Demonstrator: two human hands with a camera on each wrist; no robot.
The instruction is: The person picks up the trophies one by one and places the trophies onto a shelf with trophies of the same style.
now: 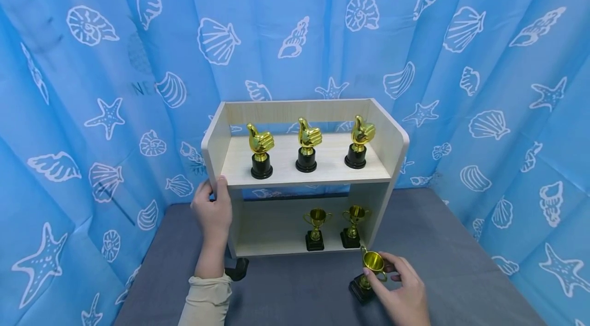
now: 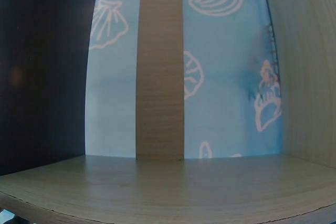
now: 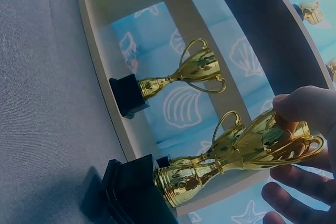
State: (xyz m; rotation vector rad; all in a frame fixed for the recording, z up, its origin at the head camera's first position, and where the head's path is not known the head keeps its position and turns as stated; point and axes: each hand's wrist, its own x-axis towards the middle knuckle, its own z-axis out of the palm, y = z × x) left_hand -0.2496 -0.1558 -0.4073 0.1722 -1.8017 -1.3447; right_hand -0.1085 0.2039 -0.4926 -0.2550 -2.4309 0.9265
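Observation:
With its thumb at the front edge and its fingers at the outer side, my left hand (image 1: 213,210) holds the left panel of a pale wooden two-tier shelf (image 1: 304,181). My right hand (image 1: 403,285) pinches a gold trophy cup (image 1: 372,262) by its bowl near one handle, in front of the shelf's lower right corner. In the right wrist view the held trophy cup (image 3: 184,184) tilts, its black base over the grey cloth. Two more gold cups, one (image 1: 317,226) near the middle and one (image 1: 353,226) at the right, stand on the lower tier.
Three gold thumbs-up trophies (image 1: 260,151) (image 1: 307,146) (image 1: 358,141) with black bases stand along the upper tier. The shelf stands on a grey cloth-covered table (image 1: 286,295). Behind and beside it hangs a blue curtain (image 1: 295,3) with white shells. A black object (image 1: 237,269) lies beside the left wrist.

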